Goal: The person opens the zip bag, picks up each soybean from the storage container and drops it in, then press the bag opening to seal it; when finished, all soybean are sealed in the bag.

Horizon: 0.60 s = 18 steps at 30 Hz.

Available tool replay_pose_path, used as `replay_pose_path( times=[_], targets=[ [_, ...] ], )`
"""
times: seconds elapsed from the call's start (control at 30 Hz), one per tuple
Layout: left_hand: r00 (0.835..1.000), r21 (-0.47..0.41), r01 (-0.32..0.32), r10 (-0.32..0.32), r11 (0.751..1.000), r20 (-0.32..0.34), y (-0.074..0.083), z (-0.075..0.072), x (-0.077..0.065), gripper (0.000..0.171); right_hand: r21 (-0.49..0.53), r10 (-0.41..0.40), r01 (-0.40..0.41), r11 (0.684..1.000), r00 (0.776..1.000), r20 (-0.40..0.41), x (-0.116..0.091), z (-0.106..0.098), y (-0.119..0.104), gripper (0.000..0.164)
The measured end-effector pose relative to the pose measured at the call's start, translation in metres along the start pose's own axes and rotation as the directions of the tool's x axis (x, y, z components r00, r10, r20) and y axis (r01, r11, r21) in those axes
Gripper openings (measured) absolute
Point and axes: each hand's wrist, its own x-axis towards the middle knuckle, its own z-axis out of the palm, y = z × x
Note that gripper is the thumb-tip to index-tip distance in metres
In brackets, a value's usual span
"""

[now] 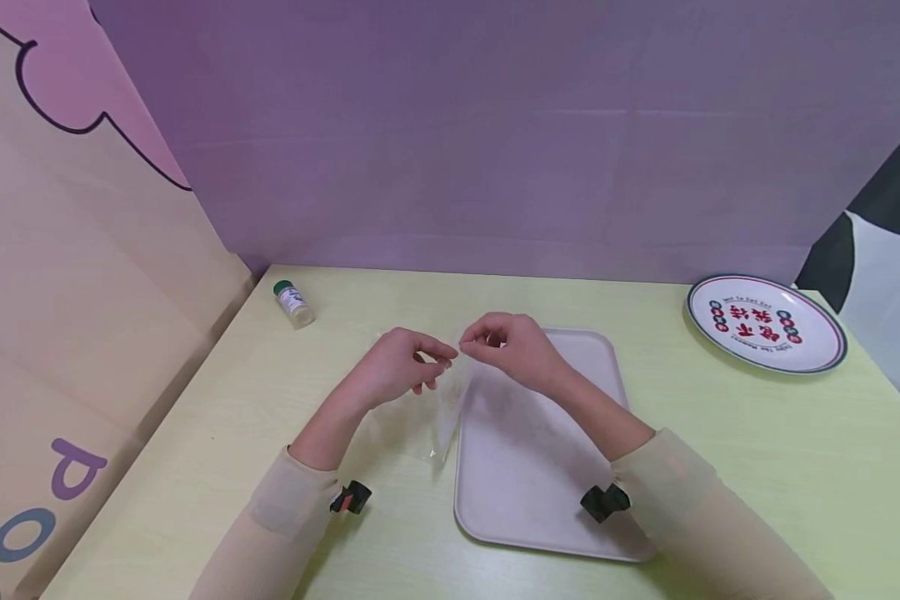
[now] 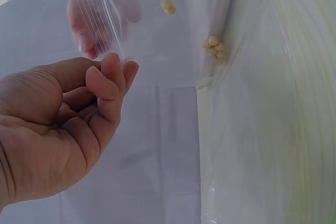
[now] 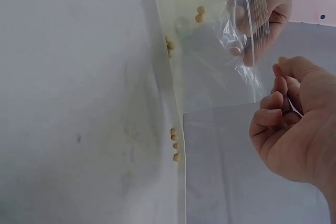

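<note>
A clear zip bag [image 1: 448, 410] hangs between the two hands, above the left edge of the pale tray [image 1: 540, 517]. Small round pale-yellow beans [image 2: 212, 45] show through its film in the left wrist view. The left hand [image 1: 401, 362] pinches one end of the bag's ribbed zip between thumb and fingers. Facing it, fingertips nearly meeting, the right hand [image 1: 513, 346] has thumb and forefinger pinched together at the bag's mouth, other fingers curled. In the right wrist view several beans [image 3: 175, 144] appear along the tray's edge.
A small clear jar with a green lid [image 1: 294, 304] lies on its side at the table's back left. An oval white plate [image 1: 817, 333] with red lettering sits at the back right. A purple cloth wall [image 1: 495, 167] closes off the far side.
</note>
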Motion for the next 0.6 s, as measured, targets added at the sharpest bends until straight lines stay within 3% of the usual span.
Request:
replay_pose_path(
  times=[0.3,0.6],
  targets=[
    [1.0,-0.011,0.017,-0.016,1.0,0.004,0.001,0.0,-0.001,0.024,0.116,0.02,-0.007,0.993,0.993,-0.113,0.006,-0.007,0.006,0.019],
    [1.0,-0.012,0.012,-0.012,1.0,0.003,0.001,0.0,-0.001,0.023,0.049,0.058,-0.053,0.997,0.993,-0.105,0.012,-0.01,0.017,0.018]
  ],
)
